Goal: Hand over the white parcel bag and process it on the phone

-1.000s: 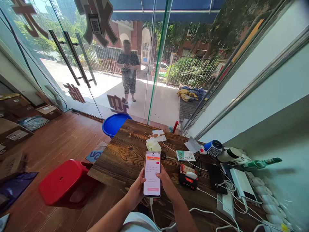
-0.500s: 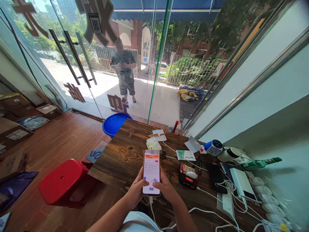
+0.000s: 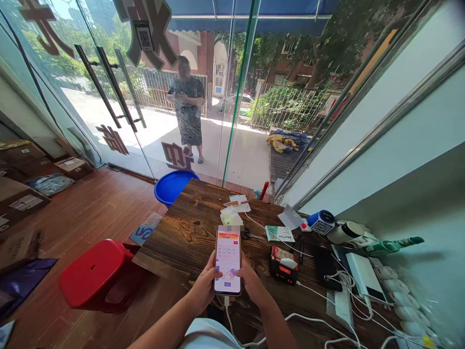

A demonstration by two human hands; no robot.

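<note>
A smartphone (image 3: 227, 257) with a lit screen is held upright between both hands, above the near side of the dark wooden table (image 3: 174, 242). My left hand (image 3: 204, 286) wraps its left edge, thumb over the lower screen. Round the right edge curls my right hand (image 3: 250, 281), its thumb at the screen's border. The fingers behind the phone are mostly hidden. A white charging cable (image 3: 227, 310) is plugged into the phone's bottom end. To the right of the hands lies a small black-and-red device (image 3: 283, 271) with a cable.
A red stool (image 3: 94, 276) stands left of the table, and a blue basin (image 3: 172, 186) behind its corner. Cables, a power bank (image 3: 365, 276), a green bottle (image 3: 394, 245) and a knife (image 3: 236, 203) lie on the table. A person (image 3: 189, 106) stands outside the glass door.
My right thumb has shifted from the lower middle of the screen toward its right edge. My left thumb moved slightly left. The person outside has turned and changed stance.
</note>
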